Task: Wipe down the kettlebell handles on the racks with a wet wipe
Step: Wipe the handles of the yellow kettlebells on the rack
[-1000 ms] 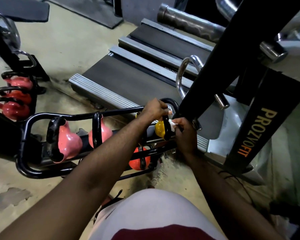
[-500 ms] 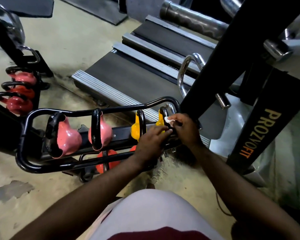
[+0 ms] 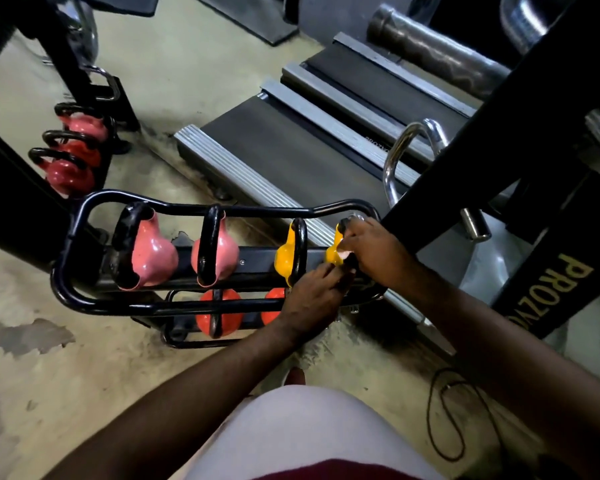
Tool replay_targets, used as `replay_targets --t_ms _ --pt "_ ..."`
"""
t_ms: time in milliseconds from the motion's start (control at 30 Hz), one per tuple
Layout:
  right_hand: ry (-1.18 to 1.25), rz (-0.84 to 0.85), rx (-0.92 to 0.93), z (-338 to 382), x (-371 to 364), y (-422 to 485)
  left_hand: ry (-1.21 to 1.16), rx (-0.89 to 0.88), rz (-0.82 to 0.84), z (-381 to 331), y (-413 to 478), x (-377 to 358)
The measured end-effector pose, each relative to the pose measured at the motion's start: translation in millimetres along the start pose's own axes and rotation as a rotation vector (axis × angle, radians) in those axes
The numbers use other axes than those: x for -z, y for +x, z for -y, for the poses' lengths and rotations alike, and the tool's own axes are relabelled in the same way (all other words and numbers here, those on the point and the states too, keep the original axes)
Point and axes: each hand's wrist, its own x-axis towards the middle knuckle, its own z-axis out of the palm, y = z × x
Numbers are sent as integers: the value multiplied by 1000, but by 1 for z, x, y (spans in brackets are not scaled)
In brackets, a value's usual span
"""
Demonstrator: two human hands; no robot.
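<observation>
Kettlebell rack (image 3: pixel 65 252), black tubular frame, viewed from above as I lean over its right end. The upper tier carries two pink kettlebells (image 3: pixel 153 254) at the left and two yellow ones at the right; orange kettlebells (image 3: pixel 219 317) sit on the lower tier. My right hand (image 3: pixel 378 251) is curled over the black handle (image 3: pixel 343 225) of the rightmost yellow kettlebell (image 3: pixel 333 254), clamping the wet wipe (image 3: pixel 343 253) against it; the wipe shows only as a small white patch under my thumb. My left hand (image 3: pixel 312 299) lies at the rack's near rail, just below the same kettlebell, fingertips reaching toward the near foot of its handle; I cannot tell whether those fingers grip anything or merely rest there. The neighbouring yellow kettlebell (image 3: pixel 284 261) stands just beside my left hand. Behind the rack lies a treadmill (image 3: pixel 291 150); a second stand of red kettlebells (image 3: pixel 73 168) is well apart at the far left.
</observation>
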Motion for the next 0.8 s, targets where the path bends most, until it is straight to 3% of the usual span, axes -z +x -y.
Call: replay_targets --t_ms 67,133,267,333,400,500,600,700,800 --pt "-94 153 54 -7 5 14 -10 12 16 -3 -2 -3" --pt "-25 170 -61 -20 9 32 -12 15 -2 -5 -2 -2" --pt "271 -37 -362 -23 2 27 8 54 -33 -3 5 1" --pt "266 -155 -338 -11 -2 9 1 89 -24 -1 11 5" --pt "270 -158 -297 -9 2 14 9 94 -17 1 15 7" --pt "234 71 -375 -25 7 52 4 85 -23 2 16 6" --pt "0 279 -277 -24 14 68 25 72 -27 0 15 0" --pt "-187 401 -96 -6 28 71 28 74 -43 3 15 -6" --pt "-203 464 -109 -6 35 85 22 58 -48 4 15 -10"
